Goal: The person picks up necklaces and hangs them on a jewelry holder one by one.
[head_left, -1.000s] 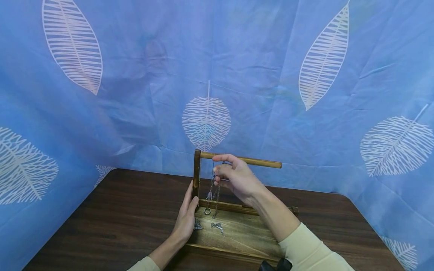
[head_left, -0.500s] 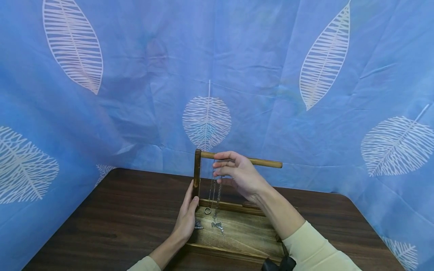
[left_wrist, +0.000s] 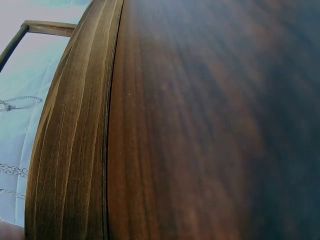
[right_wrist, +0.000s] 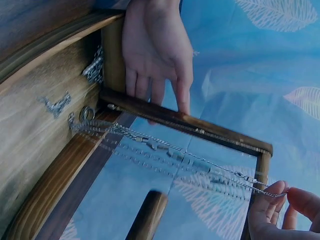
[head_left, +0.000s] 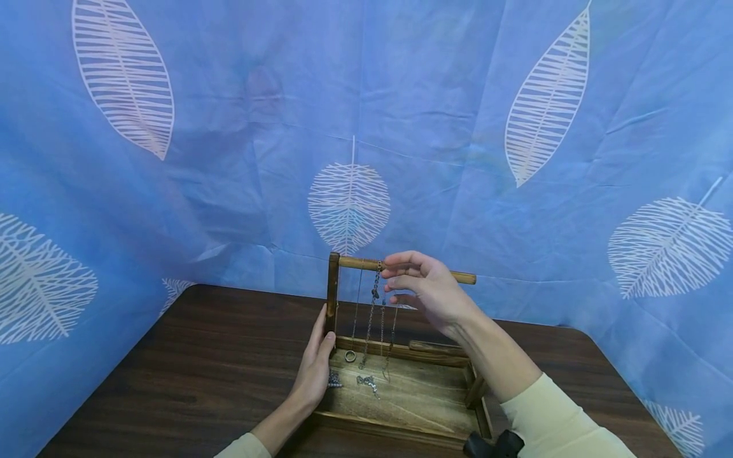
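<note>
My left hand holds the left upright of a wooden jewelry stand; the right wrist view shows its fingers laid across that upright. Up at the horizontal bar, my right hand pinches a silver chain necklace between thumb and index finger. Other silver chains hang from the bar over the tray base. One of them ends in a ring pendant. Small chain heaps lie in the tray. In the left wrist view, the stand's wooden side fills the left part.
The stand's tray rests on a dark wood table. A short wooden piece shows along the tray's back rim. A black object is below the right forearm. Blue leaf-print cloth hangs behind.
My right hand has moved to the right along the bar. A hanging chain has shifted right with it, and others are now uncovered. My left hand has stayed in place.
</note>
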A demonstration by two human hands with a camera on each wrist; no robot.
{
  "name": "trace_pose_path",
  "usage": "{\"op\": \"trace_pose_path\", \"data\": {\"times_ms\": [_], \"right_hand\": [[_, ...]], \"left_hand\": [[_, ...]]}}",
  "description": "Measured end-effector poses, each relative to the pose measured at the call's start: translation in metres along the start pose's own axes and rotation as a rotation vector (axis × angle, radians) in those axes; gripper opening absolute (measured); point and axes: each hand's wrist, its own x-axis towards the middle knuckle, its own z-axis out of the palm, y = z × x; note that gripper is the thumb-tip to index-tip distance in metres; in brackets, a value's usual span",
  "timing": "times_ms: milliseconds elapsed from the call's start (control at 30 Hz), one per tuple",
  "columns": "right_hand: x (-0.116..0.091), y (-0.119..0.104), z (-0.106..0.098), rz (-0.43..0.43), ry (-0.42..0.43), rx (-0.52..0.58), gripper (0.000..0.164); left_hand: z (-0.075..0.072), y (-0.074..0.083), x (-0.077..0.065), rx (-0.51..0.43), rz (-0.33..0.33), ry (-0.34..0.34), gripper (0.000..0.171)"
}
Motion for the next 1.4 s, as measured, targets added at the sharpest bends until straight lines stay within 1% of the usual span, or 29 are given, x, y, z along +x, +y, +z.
{"op": "trace_pose_path", "data": {"times_ms": [233,533,867,1067,1233,1400], "right_hand": [[-0.006,-0.001,-0.022,-0.014,0.034,0.013,0.030],[-0.016,-0.004,-0.050,-0.063,0.064,0.036,0.023],[-0.038,-0.008,-0.092,-0.065,0.121,0.099,0.017],[-0.046,-0.009,-0.113,-0.071,0.138,0.162,0.017],[-0.048,-0.009,-0.126,-0.078,0.163,0.184,0.017],[-0.047,-0.009,-0.130,-0.078,0.186,0.182,0.020]], "left_hand": [[0.001,0.001,-0.001,0.006,-0.003,0.002,0.055],[0.000,0.000,-0.001,0.005,0.002,0.005,0.055],[0.000,-0.001,-0.001,0.010,-0.002,0.008,0.054],[-0.003,0.001,-0.002,0.012,-0.009,0.005,0.054],[-0.002,0.001,-0.002,0.013,-0.007,0.006,0.054],[-0.001,0.001,-0.002,0.008,-0.006,0.002,0.054]]}}
